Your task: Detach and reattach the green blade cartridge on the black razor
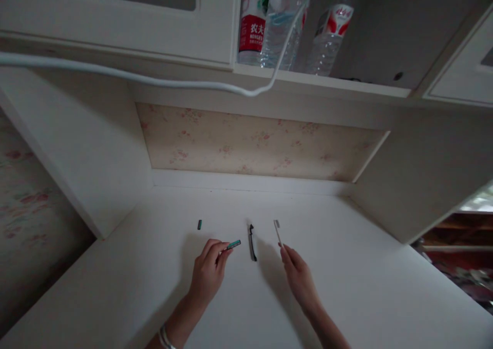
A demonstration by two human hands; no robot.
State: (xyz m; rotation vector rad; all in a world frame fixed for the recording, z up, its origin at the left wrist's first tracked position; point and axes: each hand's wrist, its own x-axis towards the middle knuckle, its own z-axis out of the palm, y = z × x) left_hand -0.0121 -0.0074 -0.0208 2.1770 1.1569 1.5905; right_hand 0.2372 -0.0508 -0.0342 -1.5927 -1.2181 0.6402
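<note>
My left hand (208, 272) rests on the white desk (365, 282) and pinches a small teal pen part (233, 244) between its fingertips. My right hand (297, 276) is closed on the lower end of a thin whitish rod (277, 232) that points away from me. Between the two hands lies a black clip-like pen piece (251, 242) flat on the desk. A small dark teal cap (199, 224) lies apart, beyond my left hand.
A shelf above holds three plastic water bottles (281, 25). A white cable (154, 79) hangs across below the cupboards. Cabinet walls close in the desk on the left and right. Flowered wallpaper (250, 143) backs the niche.
</note>
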